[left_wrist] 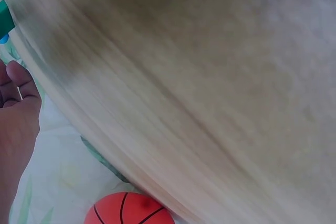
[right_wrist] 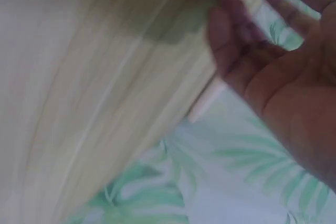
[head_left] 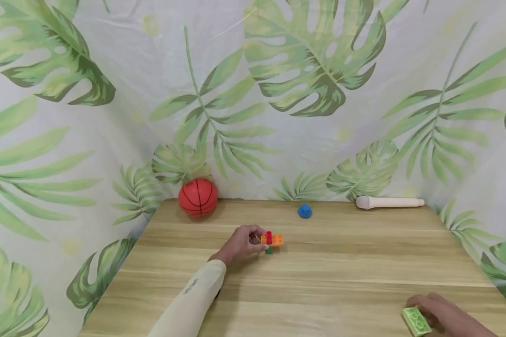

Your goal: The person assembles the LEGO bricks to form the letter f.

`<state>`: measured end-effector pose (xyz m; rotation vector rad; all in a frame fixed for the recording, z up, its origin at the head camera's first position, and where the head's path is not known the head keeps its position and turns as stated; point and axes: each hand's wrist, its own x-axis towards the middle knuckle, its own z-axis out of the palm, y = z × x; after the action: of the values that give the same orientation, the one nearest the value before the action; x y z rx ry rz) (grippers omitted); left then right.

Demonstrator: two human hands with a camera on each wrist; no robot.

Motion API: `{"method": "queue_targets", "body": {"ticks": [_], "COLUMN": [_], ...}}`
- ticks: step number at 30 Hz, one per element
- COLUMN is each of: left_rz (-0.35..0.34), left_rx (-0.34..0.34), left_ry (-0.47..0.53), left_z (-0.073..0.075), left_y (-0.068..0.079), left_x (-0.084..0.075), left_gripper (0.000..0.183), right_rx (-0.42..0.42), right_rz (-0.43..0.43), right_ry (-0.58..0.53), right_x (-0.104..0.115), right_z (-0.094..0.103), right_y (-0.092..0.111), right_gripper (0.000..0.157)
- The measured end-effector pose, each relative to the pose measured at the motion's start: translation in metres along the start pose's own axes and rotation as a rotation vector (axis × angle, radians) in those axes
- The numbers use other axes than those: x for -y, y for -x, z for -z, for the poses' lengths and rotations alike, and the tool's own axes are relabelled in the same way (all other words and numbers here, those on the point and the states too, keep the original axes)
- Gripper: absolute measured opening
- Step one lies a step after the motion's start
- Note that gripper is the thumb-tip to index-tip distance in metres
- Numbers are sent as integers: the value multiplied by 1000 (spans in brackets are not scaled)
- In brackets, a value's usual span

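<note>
My left hand (head_left: 241, 244) pinches a small stack of toy building bricks at its left end, over the middle of the table. The stack has an orange brick (head_left: 277, 240), a red brick (head_left: 269, 237) across its top and a green brick (head_left: 269, 250) beneath. Only a corner of the green brick shows at the left edge of the left wrist view. At the lower right, my right hand (head_left: 449, 314) grips a light green brick (head_left: 416, 321), its studs facing up. In the right wrist view, curled fingers (right_wrist: 236, 45) mostly hide that brick.
The wooden table (head_left: 320, 281) backs onto a leaf-print cloth (head_left: 219, 70). Along the far edge are a red ball with black lines (head_left: 198, 197), a small blue dome-shaped thing (head_left: 305, 211) and a pale microphone (head_left: 390, 202) lying on its side.
</note>
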<state>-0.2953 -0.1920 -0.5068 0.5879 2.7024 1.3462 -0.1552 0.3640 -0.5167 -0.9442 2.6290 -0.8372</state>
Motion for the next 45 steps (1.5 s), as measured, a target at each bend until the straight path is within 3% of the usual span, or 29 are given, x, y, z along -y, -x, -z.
{"method": "queue_targets", "body": {"ticks": [3, 12, 16, 22, 31, 37, 41, 45], "left_rz": [2, 27, 35, 38, 27, 30, 33, 29], "left_rx": [-4, -1, -5, -7, -13, -16, -5, -9], "left_ry": [6, 10, 13, 34, 34, 20, 30, 35], "left_z": [0, -1, -2, -3, -4, -4, -4, -3], "left_y": [1, 2, 2, 3, 3, 3, 2, 3], "left_x": [0, 0, 1, 2, 3, 5, 2, 0], "left_gripper": [30, 32, 32, 31, 32, 32, 33, 32], "right_rx": [-8, -66, -98, -207, -241, -260, -313, -332], "right_rz": [111, 102, 59, -6, -39, -179, -303, -282], "right_ry": [-87, -218, -255, -166, -168, -245, -179, -98], "right_x": [8, 34, 41, 52, 56, 54, 55, 59], "right_z": [-6, -27, -28, -28, -26, -24, -22, -23], "right_y": [-17, -57, -71, -89, -120, -139, -142, -144], "right_gripper": [42, 38, 27, 8, 21, 23, 19, 20]}}
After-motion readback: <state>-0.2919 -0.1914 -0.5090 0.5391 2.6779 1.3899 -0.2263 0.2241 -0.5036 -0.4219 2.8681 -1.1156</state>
